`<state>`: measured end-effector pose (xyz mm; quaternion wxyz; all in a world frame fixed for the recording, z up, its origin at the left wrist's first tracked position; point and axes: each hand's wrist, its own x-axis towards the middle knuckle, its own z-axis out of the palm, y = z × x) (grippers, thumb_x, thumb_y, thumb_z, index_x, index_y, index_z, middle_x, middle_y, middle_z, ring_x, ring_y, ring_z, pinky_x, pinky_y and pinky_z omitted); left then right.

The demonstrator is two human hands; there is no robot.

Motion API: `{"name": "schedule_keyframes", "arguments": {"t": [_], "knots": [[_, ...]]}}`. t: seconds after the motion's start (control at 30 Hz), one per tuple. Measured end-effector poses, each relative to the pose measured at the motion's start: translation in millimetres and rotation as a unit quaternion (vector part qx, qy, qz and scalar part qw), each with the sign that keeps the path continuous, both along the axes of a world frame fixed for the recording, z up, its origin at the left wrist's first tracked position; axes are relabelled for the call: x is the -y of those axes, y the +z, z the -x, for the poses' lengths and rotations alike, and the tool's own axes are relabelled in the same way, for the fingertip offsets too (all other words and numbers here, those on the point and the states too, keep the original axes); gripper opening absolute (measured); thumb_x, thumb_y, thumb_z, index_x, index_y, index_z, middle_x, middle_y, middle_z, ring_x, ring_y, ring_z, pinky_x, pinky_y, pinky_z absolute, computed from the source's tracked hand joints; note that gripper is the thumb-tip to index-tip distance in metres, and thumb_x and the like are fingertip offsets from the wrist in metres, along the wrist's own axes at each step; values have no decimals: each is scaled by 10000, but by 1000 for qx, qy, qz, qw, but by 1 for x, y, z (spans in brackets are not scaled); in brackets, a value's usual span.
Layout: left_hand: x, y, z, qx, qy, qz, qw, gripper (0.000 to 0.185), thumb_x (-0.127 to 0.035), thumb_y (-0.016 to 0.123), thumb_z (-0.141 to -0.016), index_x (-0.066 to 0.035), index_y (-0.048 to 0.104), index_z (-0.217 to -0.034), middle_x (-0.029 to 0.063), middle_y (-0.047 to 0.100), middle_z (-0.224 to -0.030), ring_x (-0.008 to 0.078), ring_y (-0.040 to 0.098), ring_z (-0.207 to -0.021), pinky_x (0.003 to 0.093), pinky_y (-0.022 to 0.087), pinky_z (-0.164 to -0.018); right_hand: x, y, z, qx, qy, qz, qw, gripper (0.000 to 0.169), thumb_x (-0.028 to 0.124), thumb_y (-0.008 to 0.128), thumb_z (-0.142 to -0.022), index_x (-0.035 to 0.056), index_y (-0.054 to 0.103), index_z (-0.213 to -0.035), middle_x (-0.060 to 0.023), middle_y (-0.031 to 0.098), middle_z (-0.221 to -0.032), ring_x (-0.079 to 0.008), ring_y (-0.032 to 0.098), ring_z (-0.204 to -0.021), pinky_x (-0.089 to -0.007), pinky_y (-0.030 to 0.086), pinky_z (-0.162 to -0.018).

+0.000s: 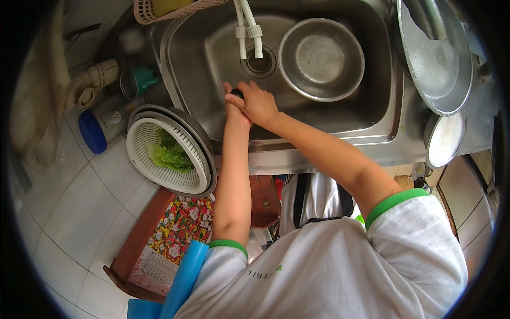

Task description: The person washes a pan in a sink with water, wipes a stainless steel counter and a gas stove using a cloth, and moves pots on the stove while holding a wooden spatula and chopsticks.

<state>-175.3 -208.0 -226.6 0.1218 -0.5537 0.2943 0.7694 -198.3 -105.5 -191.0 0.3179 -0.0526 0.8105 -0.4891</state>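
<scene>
Over the left part of the stainless steel sink (pixel 223 67), my left hand (pixel 236 109) and my right hand (pixel 257 103) are together. A small dark object (pixel 237 93) shows between them, mostly hidden by the fingers; which hand grips it is unclear. Just beyond the hands are the drain (pixel 258 62) and a white double-ended faucet spout (pixel 251 34). A round metal basin (pixel 322 60) lies in the sink to the right. Left of my forearms, a white plastic colander (pixel 139 159) with green leaves (pixel 170 153) rests inside a metal bowl.
A large metal pan (pixel 434 60) and a smaller pale dish (pixel 445 139) stand at the right of the sink. On the left are a blue-lidded container (pixel 92 131), a teal cup (pixel 137 83) and a pipe (pixel 95 77). A pink basket (pixel 147 16) hangs over the sink's upper edge.
</scene>
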Motion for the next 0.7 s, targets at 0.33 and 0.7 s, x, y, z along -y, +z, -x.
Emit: {"name": "schedule_keyframes", "arguments": {"t": [0.33, 0.7], "knots": [[-22, -12, -8, -14, -10, 185, 983, 230, -247, 489, -934, -46, 594, -968, 73, 628, -940, 209, 606, -860, 356, 492, -756, 5, -24, 17, 85, -30, -78, 993, 407, 379, 461, -899, 33, 667, -962, -223, 672, -896, -395, 637, -893, -486, 498, -782], [-17, -10, 2, 67, -42, 217, 973, 403, -395, 533, -933, -66, 595, -1157, 66, 629, -1109, 207, 615, -978, 358, 497, -853, -73, -23, 4, 620, -469, 191, 599, 705, 631, 504, -882, 164, 386, -1395, -125, 419, -1396, -337, 467, -1210, -518, 370, -1008]]}}
